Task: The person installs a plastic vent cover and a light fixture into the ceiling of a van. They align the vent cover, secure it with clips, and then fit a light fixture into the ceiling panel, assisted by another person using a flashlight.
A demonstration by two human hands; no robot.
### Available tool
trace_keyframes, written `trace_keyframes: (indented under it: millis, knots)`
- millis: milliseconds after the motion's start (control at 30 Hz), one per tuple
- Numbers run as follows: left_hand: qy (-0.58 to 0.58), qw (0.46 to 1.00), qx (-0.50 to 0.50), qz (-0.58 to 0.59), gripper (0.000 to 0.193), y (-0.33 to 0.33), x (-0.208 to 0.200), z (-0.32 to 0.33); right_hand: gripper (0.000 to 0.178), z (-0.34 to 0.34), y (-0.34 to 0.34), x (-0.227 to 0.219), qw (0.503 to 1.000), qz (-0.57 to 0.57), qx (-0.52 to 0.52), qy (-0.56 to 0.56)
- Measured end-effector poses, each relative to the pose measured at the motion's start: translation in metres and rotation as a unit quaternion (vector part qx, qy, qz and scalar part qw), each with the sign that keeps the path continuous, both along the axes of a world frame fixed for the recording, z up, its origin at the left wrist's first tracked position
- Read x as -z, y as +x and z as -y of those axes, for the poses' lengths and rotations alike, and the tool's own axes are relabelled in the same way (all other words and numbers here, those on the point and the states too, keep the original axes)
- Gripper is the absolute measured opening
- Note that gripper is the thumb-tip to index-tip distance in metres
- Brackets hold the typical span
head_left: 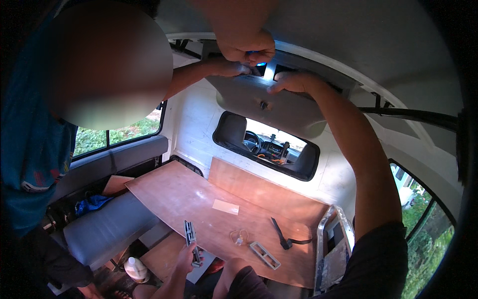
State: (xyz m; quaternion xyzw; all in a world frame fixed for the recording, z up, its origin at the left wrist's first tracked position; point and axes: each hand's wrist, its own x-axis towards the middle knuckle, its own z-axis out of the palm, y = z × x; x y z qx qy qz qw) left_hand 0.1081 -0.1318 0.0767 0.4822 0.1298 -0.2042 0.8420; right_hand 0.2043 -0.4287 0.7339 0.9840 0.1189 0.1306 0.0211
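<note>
My right hand point(295, 83) is raised to a grey overhead panel point(291, 114), its thumb on the lower edge and its fingers curled into a dark opening. Low near my lap, my left hand point(186, 256) is closed around slim grey slatted vent frames point(190, 234). Another person's hand point(230, 68) touches the left opening of the panel. From above comes one more hand point(249, 48), seemingly a co-worker's, closed on a small light point(257, 63) that shines bluish-white onto the strip between the openings.
Across the vehicle lies a plywood sheet point(174, 187) with a vent frame point(265, 255), a black strap point(282, 235), a wire loop point(240, 237) and a pale card point(226, 207). A padded bench point(107, 229), white jug point(136, 269) and metal frame point(331, 244) stand around it.
</note>
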Motion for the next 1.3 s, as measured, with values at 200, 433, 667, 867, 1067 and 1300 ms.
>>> trace_keyframes:
  millis: [200, 433, 667, 867, 1067, 1300]
  knots:
    - [-0.009, 1.0, -0.005, 0.006, 0.039, 0.004, 0.002, -0.002, 0.08, 0.011, 0.01, -0.005, 0.998, -0.03, -0.051, -0.035]
    - [0.007, 1.0, -0.006, 0.0, 0.04, 0.001, 0.0, -0.001, 0.058, 0.013, 0.007, 0.0, 0.991, 0.032, -0.065, 0.108]
    - [0.017, 0.999, -0.014, -0.036, 0.038, -0.004, -0.008, -0.001, 0.053, 0.001, -0.009, 0.001, 0.993, 0.091, 0.081, -0.002]
    - [0.01, 1.0, -0.016, -0.01, 0.034, -0.011, 0.0, 0.008, 0.056, -0.025, 0.009, -0.001, 0.983, 0.142, 0.11, 0.037]
    - [0.02, 0.998, -0.007, 0.052, 0.044, 0.001, 0.004, 0.014, 0.057, -0.059, 0.047, -0.012, 0.984, 0.17, 0.037, 0.029]
    - [0.016, 0.999, -0.02, 0.038, 0.038, -0.007, -0.015, 0.011, 0.057, -0.07, 0.072, -0.014, 0.982, 0.178, 0.061, 0.024]
